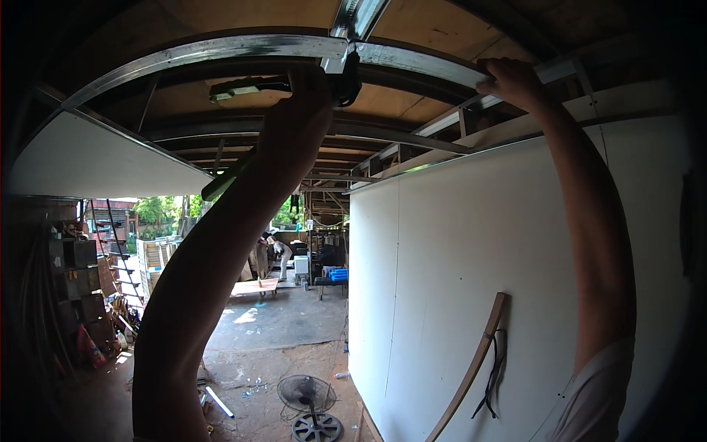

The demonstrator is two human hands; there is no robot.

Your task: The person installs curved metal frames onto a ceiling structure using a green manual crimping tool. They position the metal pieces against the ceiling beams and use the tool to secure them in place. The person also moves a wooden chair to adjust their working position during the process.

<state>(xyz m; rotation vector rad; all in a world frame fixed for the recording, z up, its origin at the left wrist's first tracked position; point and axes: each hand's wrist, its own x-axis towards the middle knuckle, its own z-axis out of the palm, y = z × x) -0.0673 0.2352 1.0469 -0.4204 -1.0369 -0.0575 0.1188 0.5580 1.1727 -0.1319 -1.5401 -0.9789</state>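
Observation:
Overhead, my left hand (305,99) is closed around a dark power tool with green parts (237,90), which looks like a cordless drill. Its dark front end (350,77) points up at the joint where a metal ceiling channel (221,48) meets a crossing metal channel (361,20). Whether its tip touches the metal is too dark to tell. To the right, my right hand (512,79) grips the continuing metal channel (423,62) near its right end, fingers wrapped over the edge. Both arms are raised.
A white wall panel (456,243) stands at right, a wooden strip (471,361) with a dark strap leaning on it. A white ceiling panel (103,158) hangs left. Below is a pedestal fan (306,394). Another person (280,254) bends far off. Shelving and clutter (81,276) line the left.

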